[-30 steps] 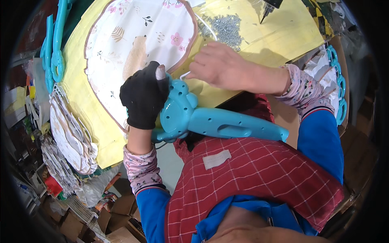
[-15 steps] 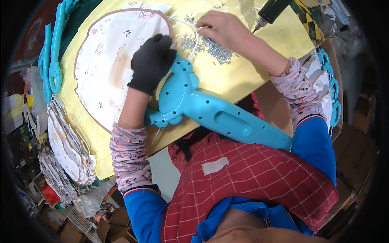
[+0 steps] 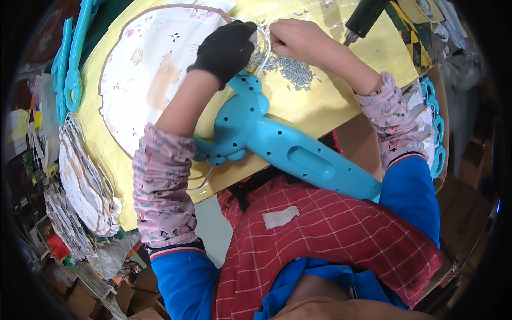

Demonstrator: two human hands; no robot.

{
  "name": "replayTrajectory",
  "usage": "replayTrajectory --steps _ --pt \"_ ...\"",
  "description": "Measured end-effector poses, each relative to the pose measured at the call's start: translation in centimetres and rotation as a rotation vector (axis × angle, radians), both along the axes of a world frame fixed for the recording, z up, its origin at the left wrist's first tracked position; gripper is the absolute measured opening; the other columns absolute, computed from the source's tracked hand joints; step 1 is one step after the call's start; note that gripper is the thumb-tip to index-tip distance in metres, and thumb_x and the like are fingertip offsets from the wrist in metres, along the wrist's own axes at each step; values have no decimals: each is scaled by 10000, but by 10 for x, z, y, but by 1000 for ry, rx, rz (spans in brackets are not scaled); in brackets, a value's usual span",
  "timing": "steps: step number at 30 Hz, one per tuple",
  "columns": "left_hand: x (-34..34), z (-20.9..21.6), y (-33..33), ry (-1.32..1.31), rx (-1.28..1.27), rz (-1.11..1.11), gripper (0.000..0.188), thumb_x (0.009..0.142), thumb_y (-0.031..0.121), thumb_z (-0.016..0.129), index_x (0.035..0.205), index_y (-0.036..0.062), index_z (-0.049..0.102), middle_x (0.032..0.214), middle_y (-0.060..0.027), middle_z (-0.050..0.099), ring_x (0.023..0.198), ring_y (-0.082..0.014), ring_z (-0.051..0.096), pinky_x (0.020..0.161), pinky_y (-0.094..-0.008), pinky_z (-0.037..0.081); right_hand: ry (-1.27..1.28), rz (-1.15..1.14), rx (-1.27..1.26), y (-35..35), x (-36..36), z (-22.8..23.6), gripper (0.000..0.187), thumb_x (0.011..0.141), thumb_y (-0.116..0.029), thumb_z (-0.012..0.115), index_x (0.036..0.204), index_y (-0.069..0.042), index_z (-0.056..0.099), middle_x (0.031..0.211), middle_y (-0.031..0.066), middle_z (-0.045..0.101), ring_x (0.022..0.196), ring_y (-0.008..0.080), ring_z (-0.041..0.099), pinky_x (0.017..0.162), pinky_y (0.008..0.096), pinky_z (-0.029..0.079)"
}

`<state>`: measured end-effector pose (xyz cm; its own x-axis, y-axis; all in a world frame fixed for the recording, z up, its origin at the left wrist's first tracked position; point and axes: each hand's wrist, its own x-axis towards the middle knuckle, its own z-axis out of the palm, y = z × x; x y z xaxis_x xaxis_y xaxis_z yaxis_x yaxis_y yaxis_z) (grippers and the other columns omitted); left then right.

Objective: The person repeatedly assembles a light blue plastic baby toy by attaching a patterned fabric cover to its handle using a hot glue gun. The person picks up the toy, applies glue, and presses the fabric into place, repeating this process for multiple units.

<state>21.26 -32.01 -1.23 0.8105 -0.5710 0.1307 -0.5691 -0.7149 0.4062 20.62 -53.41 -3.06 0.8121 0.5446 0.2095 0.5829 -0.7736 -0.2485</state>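
Note:
My left hand [image 3: 226, 50], in a black glove, is curled at the right edge of a flower-printed white fabric disc [image 3: 144, 64]. Its fingertips are beside a white wire [image 3: 267, 50], and what they pinch is hidden. Bare and closed, my right hand [image 3: 301, 40] is across the wire from it, thumb and fingers pressed together; anything in them is too small to make out. Below my left hand lies a turquoise plastic handle piece [image 3: 290, 152] with screw holes, its wide head against the disc and its grip reaching toward my right elbow.
Loose screws [image 3: 296, 73] are heaped below my right hand on the yellow tabletop [image 3: 325, 101]. A black power screwdriver [image 3: 364, 21] hangs at the upper right. Stacked fabric discs [image 3: 85, 181] and turquoise parts [image 3: 72, 80] line the left; more turquoise pieces [image 3: 438, 128] are in a box at right.
My left hand has moved right and up, away from the handle's head, to near my right hand. The right hand has shifted slightly right, fingers still together. The view has shifted a little.

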Motion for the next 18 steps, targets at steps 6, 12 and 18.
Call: replayTrajectory --steps 6,12,18 --pt "-97 48 58 120 -725 268 188 827 -124 626 990 -32 643 891 -100 674 860 -170 653 813 -273 511 301 292 407 10 -48 24 98 844 -28 672 930 -32 624 847 89 645 757 234 650 662 328 522" --pt "-205 10 101 -75 -919 575 231 805 -174 663 983 -32 629 939 -110 641 935 -204 628 852 -306 502 -47 396 388 30 -54 12 136 848 -61 686 962 -15 628 884 91 648 816 267 650 709 359 543" --pt "-261 -20 96 45 -999 804 288 807 -166 670 1011 -2 550 988 -127 642 952 -224 662 846 -332 566 -160 430 260 30 -53 12 158 846 -60 679 990 -24 624 889 91 654 837 271 657 721 355 552"
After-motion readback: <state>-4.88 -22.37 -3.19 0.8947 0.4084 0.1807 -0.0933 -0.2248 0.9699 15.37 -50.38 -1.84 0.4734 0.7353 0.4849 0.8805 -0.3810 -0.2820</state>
